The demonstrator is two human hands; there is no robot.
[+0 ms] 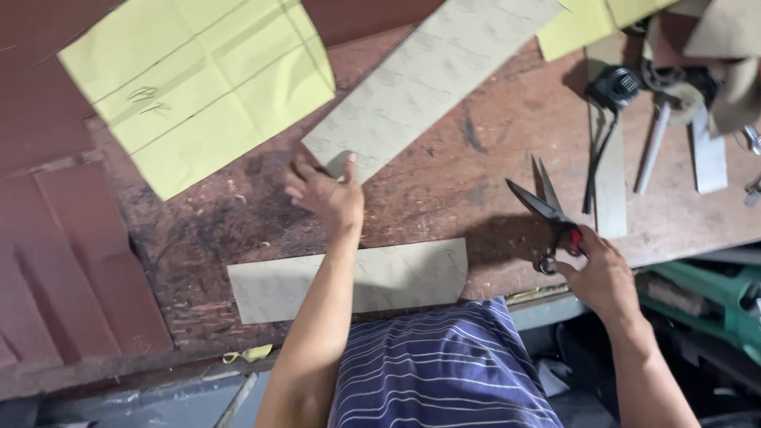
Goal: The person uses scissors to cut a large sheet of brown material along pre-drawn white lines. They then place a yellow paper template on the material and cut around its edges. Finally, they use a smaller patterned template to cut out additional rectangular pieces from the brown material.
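Left hand (326, 194) fingers flat on grey card strip (424, 75); right hand (598, 273) fingers grasping open scissors (547, 210).

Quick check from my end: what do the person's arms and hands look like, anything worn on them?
Both forearms are bare to the elbow, with no sleeves in view. The left hand and right hand wear no gloves, and no watch, ring or band shows. Between the arms sits a dark blue shirt with thin white stripes.

Wood bench (476, 182) w/ card strips (428, 71), yellow paper (198, 87)
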